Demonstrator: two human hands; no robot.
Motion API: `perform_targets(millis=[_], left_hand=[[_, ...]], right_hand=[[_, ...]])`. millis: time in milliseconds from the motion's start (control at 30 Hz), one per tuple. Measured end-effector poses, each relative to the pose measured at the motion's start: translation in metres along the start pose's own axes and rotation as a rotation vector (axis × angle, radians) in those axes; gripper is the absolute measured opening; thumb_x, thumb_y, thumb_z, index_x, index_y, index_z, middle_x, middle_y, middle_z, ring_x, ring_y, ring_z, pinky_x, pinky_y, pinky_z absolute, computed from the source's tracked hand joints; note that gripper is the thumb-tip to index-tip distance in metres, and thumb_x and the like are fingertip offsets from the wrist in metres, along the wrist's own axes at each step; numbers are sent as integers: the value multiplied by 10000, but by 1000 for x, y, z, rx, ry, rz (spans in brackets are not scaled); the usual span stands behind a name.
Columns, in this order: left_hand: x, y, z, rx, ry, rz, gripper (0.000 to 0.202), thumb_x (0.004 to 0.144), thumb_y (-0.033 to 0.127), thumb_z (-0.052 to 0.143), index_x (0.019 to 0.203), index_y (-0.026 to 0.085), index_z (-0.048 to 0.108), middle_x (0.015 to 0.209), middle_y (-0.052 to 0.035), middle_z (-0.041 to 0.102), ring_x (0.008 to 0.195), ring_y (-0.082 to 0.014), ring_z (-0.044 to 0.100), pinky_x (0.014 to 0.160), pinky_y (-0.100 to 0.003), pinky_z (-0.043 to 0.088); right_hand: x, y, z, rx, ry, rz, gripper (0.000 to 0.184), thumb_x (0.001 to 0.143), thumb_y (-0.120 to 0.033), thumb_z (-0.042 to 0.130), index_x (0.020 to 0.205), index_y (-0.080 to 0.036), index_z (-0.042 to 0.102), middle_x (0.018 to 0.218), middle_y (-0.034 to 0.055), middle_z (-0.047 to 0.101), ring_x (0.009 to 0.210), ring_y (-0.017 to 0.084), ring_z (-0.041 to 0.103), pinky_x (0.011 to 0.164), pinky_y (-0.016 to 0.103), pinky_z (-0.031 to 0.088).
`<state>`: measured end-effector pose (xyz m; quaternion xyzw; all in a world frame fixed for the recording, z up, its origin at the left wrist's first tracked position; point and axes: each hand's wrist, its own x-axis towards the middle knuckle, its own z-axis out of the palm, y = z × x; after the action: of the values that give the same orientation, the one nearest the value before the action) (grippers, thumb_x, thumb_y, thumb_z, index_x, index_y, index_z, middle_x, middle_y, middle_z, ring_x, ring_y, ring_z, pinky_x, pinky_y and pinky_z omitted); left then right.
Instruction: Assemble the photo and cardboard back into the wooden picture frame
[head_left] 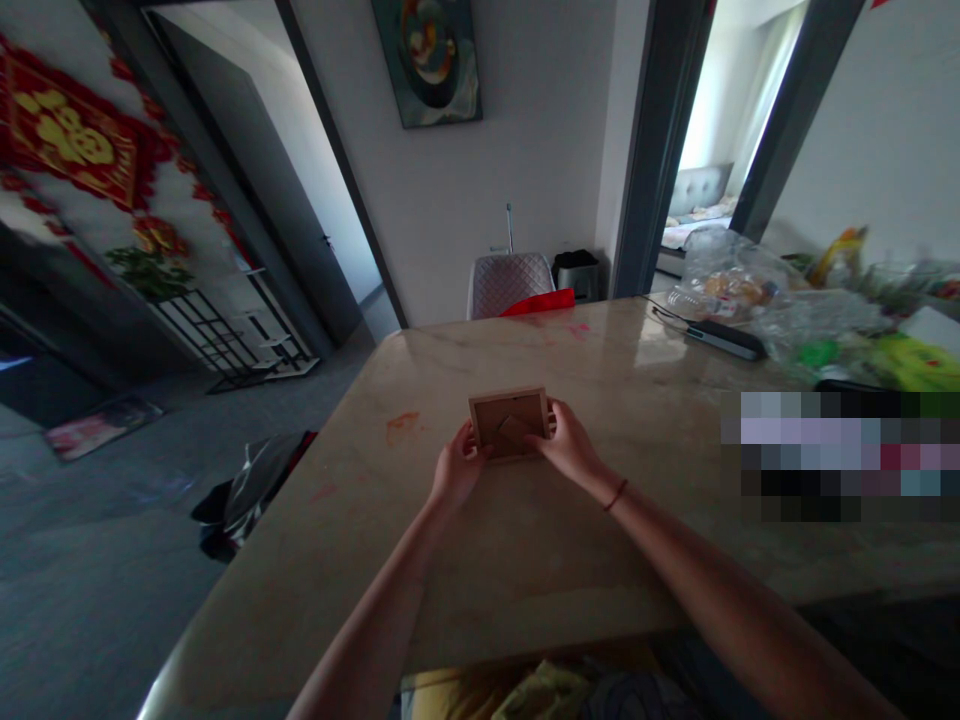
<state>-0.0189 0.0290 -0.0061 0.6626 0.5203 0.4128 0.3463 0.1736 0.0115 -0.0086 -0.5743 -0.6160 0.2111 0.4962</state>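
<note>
A small wooden picture frame [510,410] is held up over the table [570,550], its brown back turned toward me. On that back is a small flap, partly covered by my thumb. My left hand [455,465] grips the lower left side of the frame, thumb on the back and fingers behind the edge. At the right side my right hand [568,443] is closed on it, its thumb lying across the lower back and its fingers curled round the edge. The frame's front is hidden from me.
Plastic bags [727,270] and a dark elongated device [726,338] lie at the table's right. A chair [502,275] with a red item [540,302] stands at the far edge. A dark bag [259,480] is left of the table. Part of the right side is pixelated.
</note>
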Motion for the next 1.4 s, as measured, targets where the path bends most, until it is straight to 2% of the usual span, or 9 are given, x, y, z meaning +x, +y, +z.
perform_targets(millis=[200,467,600,733,867,1100,1200,1300,1400], left_hand=[[-2,1,-2,217,-67,-37,465,772,286,578,1221,225,473,1067,-67,662,934,-195,630,763,-283,468],[-4,6,1,452,-54,-22,440,844,337,476,1262,199,462,1161,-94,624,1073,-229,569,873,-318,431],[0,3,1,531,-50,46,442,858,322,447,1278,185,463,1292,-96,533,1224,-235,446,996,-360,348],[4,0,1,628,-78,8,488,883,360,392,1305,118,439,1377,-127,430,1321,-265,297,1067,-389,246],[6,0,1,654,-88,-19,502,898,398,348,1308,123,439,1392,-119,408,1335,-265,263,1078,-390,218],[8,-1,3,697,-82,-36,508,904,417,318,1273,105,475,1390,-143,404,1334,-255,270,1078,-383,212],[8,-2,0,683,-90,-22,508,896,427,334,1252,101,493,1381,-151,416,1324,-248,294,1074,-371,216],[8,-3,-7,612,-93,25,481,865,447,394,1190,126,544,1336,-147,476,1271,-237,388,1043,-346,271],[8,-2,-13,482,-49,37,418,812,466,474,1087,178,605,1209,-114,590,1127,-226,532,943,-318,378]], right_hand=[[-2,4,2,-52,-96,44,553,667,-279,672,1158,-153,449,1082,146,621,977,255,605,824,385,477],[-1,18,8,-283,-44,-16,467,726,-414,631,1086,-132,532,1047,175,625,996,291,584,839,403,440],[1,20,8,-348,-24,-21,473,708,-488,632,1008,-127,570,979,157,631,931,269,583,812,366,432],[2,18,8,-430,-10,-46,445,741,-569,556,850,-139,598,865,132,631,841,241,572,754,333,422],[4,18,8,-466,-15,-37,436,748,-583,534,735,-151,588,803,114,627,776,220,571,721,308,413],[4,12,12,-518,-29,-1,416,794,-538,493,776,-143,625,1018,169,631,963,257,568,818,330,401],[2,8,13,-545,-49,18,411,816,-504,472,832,-124,626,997,183,636,964,270,570,836,353,395],[-1,8,14,-521,-43,12,396,835,-478,449,883,-121,615,944,169,642,943,262,578,833,353,395],[-1,11,13,-421,58,-30,363,815,-452,478,960,-136,585,971,149,628,945,242,570,820,341,401]])
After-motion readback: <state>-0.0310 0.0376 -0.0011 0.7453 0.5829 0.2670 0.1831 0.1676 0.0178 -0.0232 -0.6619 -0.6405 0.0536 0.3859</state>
